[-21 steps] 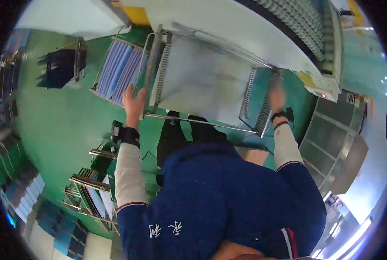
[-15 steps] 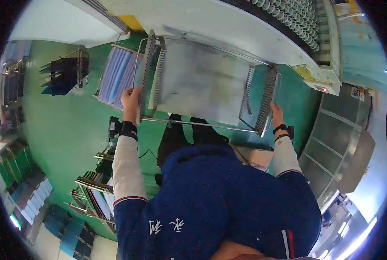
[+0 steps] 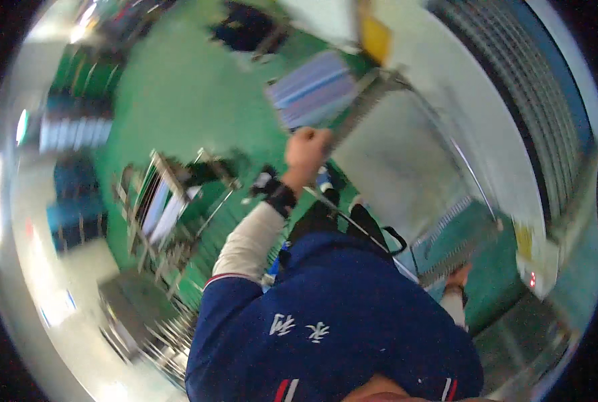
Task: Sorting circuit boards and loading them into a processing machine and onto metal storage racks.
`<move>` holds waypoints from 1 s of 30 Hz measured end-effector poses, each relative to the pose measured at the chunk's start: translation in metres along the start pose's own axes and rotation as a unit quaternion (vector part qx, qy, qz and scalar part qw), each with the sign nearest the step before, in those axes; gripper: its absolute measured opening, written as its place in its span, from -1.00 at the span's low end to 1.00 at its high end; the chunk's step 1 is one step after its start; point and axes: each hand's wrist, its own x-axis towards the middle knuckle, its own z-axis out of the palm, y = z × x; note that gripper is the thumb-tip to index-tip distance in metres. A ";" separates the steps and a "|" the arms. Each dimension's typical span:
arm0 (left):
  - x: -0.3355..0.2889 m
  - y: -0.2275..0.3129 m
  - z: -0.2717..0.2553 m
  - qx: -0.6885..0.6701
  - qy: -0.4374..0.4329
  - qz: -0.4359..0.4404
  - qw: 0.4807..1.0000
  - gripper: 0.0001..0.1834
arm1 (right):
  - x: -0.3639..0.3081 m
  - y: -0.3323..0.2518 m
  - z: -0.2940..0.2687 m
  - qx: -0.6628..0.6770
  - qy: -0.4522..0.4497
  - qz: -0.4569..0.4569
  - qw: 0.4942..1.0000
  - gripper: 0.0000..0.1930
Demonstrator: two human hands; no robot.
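A metal slotted rack [image 3: 367, 102] hangs in front of my body, slanting from upper left to lower right. A pale grey flat panel [image 3: 399, 157] stands between its two toothed end bars; whether more panels lie behind it, I cannot tell. My left hand [image 3: 308, 154] is closed on the near corner of the rack's left end. At the right end, my right hand [image 3: 458, 276] grips beside the toothed bar, its fingers partly hidden. Both wrists wear black straps. The picture is smeared by motion.
On the green floor ahead stands a rack of bluish-lilac panels [image 3: 316, 87], with dark panels [image 3: 245, 30] beyond. Another loaded rack [image 3: 158, 208] stands at left. A white machine with rows of rollers [image 3: 513, 87] runs along the right, a grey metal cabinet [image 3: 527, 342] nearer.
My view and body have swung to the left. The rack, still in both hands, now slants, its right end nearer me. The loaded racks at left have come closer to the middle.
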 end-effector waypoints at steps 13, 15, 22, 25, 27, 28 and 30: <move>-0.151 -0.038 -0.117 -0.224 -0.043 0.099 0.969 -0.63 | -0.013 0.011 0.116 -0.594 0.030 -0.332 0.732 -0.29; -0.149 -0.052 -0.152 -0.284 -0.005 0.074 0.956 -0.65 | -0.025 0.024 0.141 -0.616 0.004 -0.359 0.701 -0.28; -0.167 -0.149 -0.266 -0.227 0.217 0.056 0.948 -0.56 | -0.077 0.084 0.245 -0.660 -0.088 -0.465 0.584 -0.24; -0.189 -0.211 -0.312 -0.252 0.299 0.011 0.920 -0.60 | -0.109 0.110 0.299 -0.662 -0.140 -0.517 0.524 -0.22; -0.211 -0.241 -0.344 -0.286 0.331 -0.023 0.899 -0.60 | -0.129 0.126 0.335 -0.656 -0.181 -0.555 0.478 -0.21; -0.221 -0.259 -0.357 -0.308 0.348 -0.032 0.885 -0.61 | -0.141 0.135 0.354 -0.648 -0.202 -0.579 0.451 -0.20; -0.242 -0.291 -0.378 -0.347 0.392 -0.069 0.849 -0.59 | -0.166 0.152 0.397 -0.628 -0.254 -0.626 0.386 -0.19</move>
